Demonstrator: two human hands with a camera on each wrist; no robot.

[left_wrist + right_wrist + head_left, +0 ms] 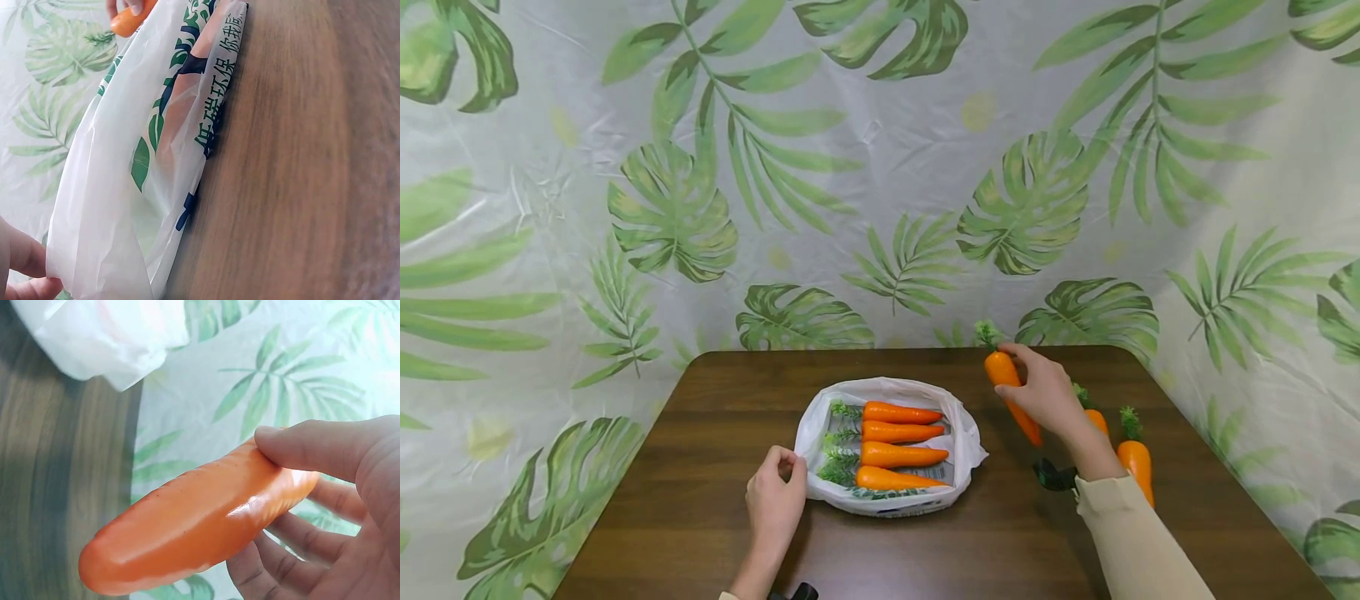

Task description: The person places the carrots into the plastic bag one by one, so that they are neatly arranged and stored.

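The right hand grips a carrot toward the bench's far edge, right of centre; it looks light, stiff, slick, likely best pinched near its thick end; the left hand's fingers pinch the plastic bag.

Dark brown wood-grain table beneath a white plastic bag and two carrots

On the white bag, green characters "低碳环保 你我"; next one unclear
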